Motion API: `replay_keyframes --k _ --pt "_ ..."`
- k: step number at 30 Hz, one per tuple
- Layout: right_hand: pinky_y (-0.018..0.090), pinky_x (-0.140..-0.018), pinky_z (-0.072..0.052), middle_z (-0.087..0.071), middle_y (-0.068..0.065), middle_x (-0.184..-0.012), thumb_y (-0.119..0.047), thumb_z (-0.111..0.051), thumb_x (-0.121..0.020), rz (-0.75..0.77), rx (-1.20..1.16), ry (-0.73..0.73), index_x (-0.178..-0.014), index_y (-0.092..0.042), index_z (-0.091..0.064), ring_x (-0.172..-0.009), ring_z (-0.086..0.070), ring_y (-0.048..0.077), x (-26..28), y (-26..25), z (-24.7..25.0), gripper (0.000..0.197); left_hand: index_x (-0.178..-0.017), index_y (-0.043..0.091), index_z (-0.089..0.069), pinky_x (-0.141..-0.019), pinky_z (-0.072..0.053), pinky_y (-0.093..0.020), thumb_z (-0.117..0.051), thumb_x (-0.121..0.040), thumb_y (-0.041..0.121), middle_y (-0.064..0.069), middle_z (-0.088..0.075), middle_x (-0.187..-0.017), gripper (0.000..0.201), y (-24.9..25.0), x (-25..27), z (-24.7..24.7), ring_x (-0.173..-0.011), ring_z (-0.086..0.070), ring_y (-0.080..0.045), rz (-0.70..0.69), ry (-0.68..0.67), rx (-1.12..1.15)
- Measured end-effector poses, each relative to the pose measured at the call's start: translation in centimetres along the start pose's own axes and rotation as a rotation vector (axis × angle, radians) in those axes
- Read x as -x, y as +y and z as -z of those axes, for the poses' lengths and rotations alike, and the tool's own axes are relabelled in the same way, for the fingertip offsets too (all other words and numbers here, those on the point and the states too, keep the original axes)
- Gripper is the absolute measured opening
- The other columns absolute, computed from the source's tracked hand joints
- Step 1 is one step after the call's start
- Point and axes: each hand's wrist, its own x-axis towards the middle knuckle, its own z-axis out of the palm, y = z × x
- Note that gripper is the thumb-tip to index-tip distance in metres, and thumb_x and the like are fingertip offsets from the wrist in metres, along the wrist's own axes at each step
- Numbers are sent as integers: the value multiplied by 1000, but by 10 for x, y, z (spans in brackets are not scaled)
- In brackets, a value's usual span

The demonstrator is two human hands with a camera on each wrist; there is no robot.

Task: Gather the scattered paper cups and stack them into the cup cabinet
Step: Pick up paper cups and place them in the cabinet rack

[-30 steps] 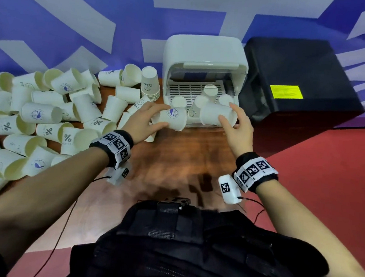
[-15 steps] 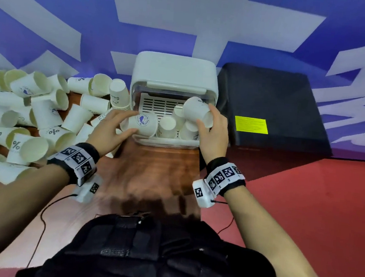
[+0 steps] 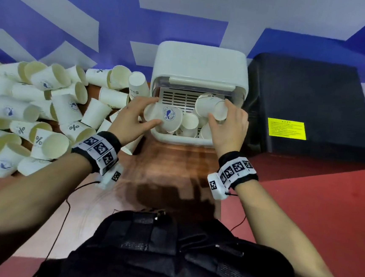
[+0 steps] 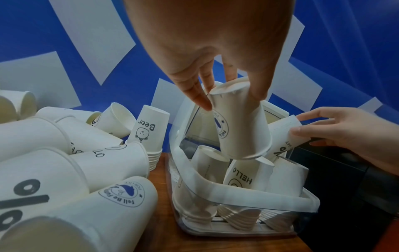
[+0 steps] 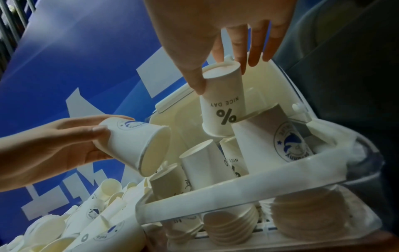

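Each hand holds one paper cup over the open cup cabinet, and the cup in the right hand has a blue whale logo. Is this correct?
Not quite. The cup in the right hand is the "NICE DAY" % cup, as the right wrist view shows. The blue-logo cup is in the left hand. Both are over the open cup cabinet.

Head view looks down; both wrist views closely share the cup cabinet.

Matt white paper cups, printed in dark ink, lie left of the left hand. Ahead of both hands, the cup cabinet is smooth white plastic with a clear, slightly glossy front. The bench below is polished, reflective wood.
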Motion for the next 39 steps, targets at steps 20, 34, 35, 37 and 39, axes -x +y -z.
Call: replay_keyframes --k 20,34,35,37,39 --pt "52 -117 -8 -57 0 -133 -19 -45 -91 49 472 -358 -146 -27 -34 -147 -9 31 -29 16 -50 56 -135 23 -51 -85 -40 -10 -64 -83 44 7 -49 -120 58 -33 -2 16 -105 -48 -4 38 91 47" --pt "44 -112 -31 -48 10 -141 -12 -55 -87 45 -5 -356 -145 -18 -39 -137 -33 30 1 23 1 60 -134 26 -53 -89 -45 -16 -69 -85 32 1 -49 -122 52 4 3 2 -104 -49 -7 -43 13 92" --pt "41 -110 -34 -49 10 -140 -11 -56 -86 60 -34 -349 -143 -17 -41 -130 -41 31 6 26 7 60 -134 28 -53 -92 -46 -24 -69 -85 33 2 -48 -122 52 7 3 -1 -104 -48 -8 -59 -3 87" --pt "28 -104 -35 -53 10 -136 -9 -56 -86 68 -74 -326 -141 -14 -45 -115 -51 28 16 28 19 57 -134 28 -52 -94 -48 -35 -69 -84 35 5 -46 -123 53 13 2 -6 -102 -48 -9 -83 -34 78" --pt "18 -97 -32 -55 11 -132 -7 -56 -88 45 -134 -298 -138 -12 -49 -116 -51 24 25 25 33 51 -133 24 -53 -96 -46 -38 -68 -83 37 3 -46 -124 54 20 1 -13 -109 -48 -10 -105 -51 66"
